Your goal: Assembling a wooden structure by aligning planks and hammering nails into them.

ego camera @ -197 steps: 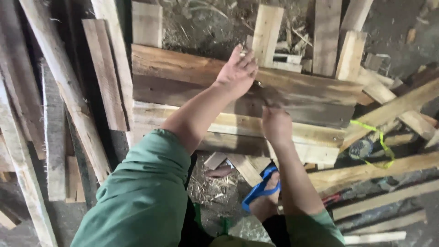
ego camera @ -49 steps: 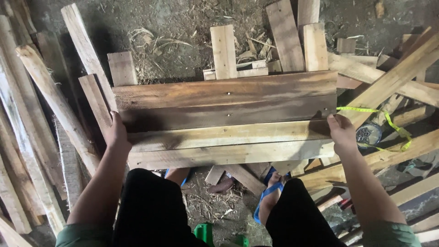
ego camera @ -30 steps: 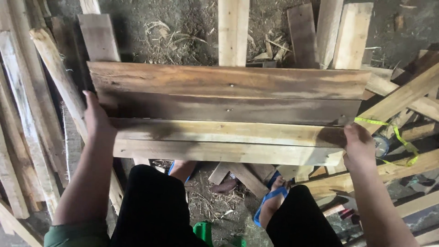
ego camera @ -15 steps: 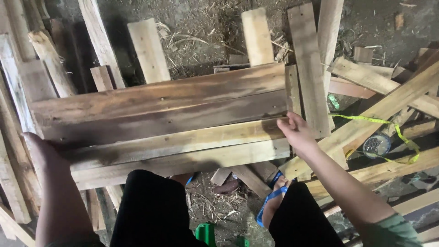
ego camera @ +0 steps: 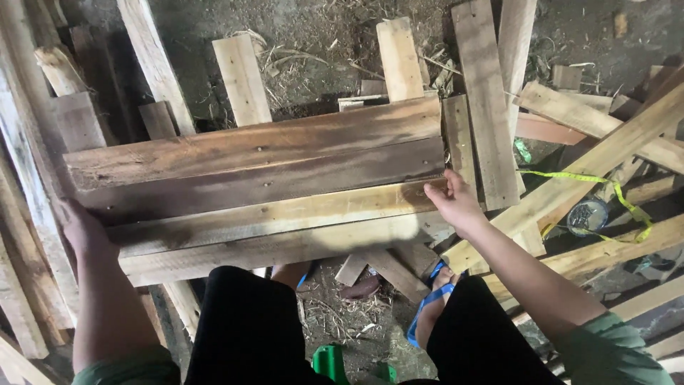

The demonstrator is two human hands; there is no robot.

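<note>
A panel of wooden planks (ego camera: 271, 185) nailed side by side lies across my lap, tilted slightly with its right end higher. The far planks are dark brown, the near ones pale. My left hand (ego camera: 82, 228) grips the panel's left end. My right hand (ego camera: 452, 203) holds its right end, fingers on the pale plank's edge. My knees in black shorts show below the panel.
Loose planks (ego camera: 491, 100) and boards lie scattered on the dirt floor all around. A yellow tape measure (ego camera: 588, 214) with its strip pulled out lies at the right. Blue sandal straps (ego camera: 427, 303) and a green object (ego camera: 331, 360) sit between my legs.
The panel has been swung and shifted left, its right end now higher. Both hands moved with it, staying on its ends.
</note>
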